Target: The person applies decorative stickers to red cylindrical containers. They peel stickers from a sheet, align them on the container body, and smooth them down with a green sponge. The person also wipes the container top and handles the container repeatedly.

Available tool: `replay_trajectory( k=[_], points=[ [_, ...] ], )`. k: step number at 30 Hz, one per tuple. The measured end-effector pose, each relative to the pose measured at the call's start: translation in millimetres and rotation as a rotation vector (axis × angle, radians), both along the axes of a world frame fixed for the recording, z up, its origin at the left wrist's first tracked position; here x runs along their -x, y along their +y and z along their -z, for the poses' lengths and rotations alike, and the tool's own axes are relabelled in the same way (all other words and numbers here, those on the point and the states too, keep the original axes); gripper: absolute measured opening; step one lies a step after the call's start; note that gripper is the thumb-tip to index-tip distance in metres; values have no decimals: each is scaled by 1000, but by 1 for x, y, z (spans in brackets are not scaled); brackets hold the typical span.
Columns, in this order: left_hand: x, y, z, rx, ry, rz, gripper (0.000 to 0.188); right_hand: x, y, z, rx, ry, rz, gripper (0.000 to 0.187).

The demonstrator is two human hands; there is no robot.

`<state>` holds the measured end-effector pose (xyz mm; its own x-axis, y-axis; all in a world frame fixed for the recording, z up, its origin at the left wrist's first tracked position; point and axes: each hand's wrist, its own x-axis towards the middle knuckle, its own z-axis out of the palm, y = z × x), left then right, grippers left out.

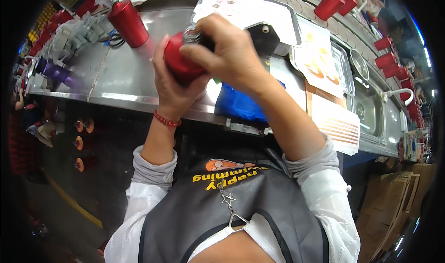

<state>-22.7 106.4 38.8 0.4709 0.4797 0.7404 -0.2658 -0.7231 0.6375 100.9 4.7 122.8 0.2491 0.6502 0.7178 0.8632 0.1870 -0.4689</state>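
Over the metal workbench (125, 80), my left hand (172, 92) wraps round the body of a red metal bottle (180, 63). The bottle is tilted, with its silver neck (190, 34) toward the far side. At that end my right hand (232, 50) is curled, thumb and fingers closing about the neck. Something dark shows under its fingers, too covered to name. Just past the right hand stands a black angular fixture (264, 37) with a round knob. A blue cloth (243, 101) lies below it, at the bench's near edge.
Another red bottle (129, 24) stands on the left, near dark-handled scissors (116, 40) and a purple bottle (52, 70). Beyond is a white-lined tray (285, 19). Rightward come orange-printed sheets (320, 54) and a sink (371, 117). Red bottles (329, 5) line a curved conveyor. Cardboard (382, 196) leans lower right.
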Motion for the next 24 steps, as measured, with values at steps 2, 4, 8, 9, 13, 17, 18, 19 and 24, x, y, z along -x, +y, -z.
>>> replay_trajectory(
  k=[2,4,8,9,13,17,18,19,24],
  points=[
    [-8,-4,4,26,-87,9,113,-3,-3,-1,4,19,-78,28],
    [-12,-10,6,284,-185,172,114,-19,-17,-9,74,23,-130,24],
    [-20,4,18,76,-151,133,120,-105,-55,-7,247,88,17,21],
    [-23,5,21,102,-155,164,120,-134,-70,-6,301,115,141,22],
    [-25,0,22,191,-89,215,124,-272,-109,23,555,-82,465,27],
    [-17,6,34,213,22,170,131,-360,-124,44,718,-184,624,33],
    [-14,9,41,197,36,145,133,-369,-135,50,781,-166,661,35],
    [-13,11,43,176,44,112,134,-371,-139,48,837,-153,689,37],
    [-23,4,49,364,-118,227,140,-399,-177,79,920,-151,661,54]
  ],
)
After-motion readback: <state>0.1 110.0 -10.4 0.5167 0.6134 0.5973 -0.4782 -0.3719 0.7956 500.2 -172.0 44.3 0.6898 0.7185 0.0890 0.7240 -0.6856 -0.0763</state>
